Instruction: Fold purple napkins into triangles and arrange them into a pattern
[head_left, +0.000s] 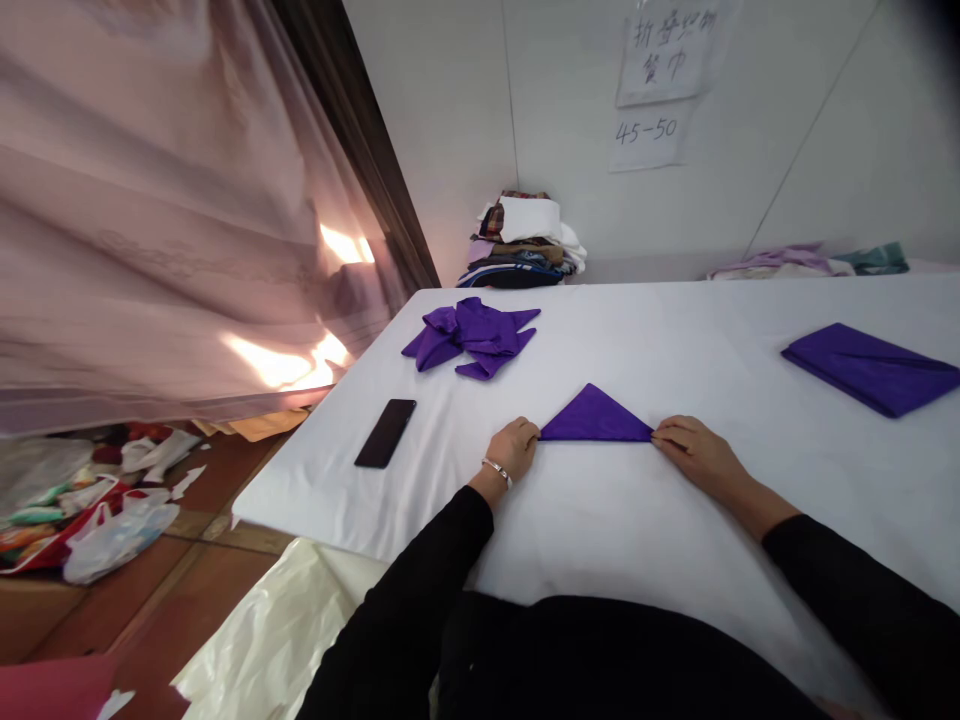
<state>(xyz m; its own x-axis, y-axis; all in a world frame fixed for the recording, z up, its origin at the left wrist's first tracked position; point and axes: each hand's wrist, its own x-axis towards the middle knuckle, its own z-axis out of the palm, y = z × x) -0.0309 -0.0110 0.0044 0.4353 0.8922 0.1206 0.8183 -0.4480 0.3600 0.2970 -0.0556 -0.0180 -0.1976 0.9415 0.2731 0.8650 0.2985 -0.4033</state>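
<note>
A purple cloth napkin (592,418), folded into a triangle, lies on the white-covered table (600,520) with its peak pointing away from me. My left hand (516,446), with a bracelet on the wrist, pinches the triangle's left corner. At the right corner, the fingers of my right hand (691,448) are closed on the cloth too. Beyond my left hand sits a bunched group of purple napkins (480,335) with pointed ends. Farther right is a flat folded purple cloth (874,368).
A dark phone (385,433) lies near the table's left side. Folded clothes (525,240) are stacked at the back edge, and more fabric (802,262) lies at the back right. A pink curtain (165,200) hangs on the left. Plastic bags (124,530) lie on the floor.
</note>
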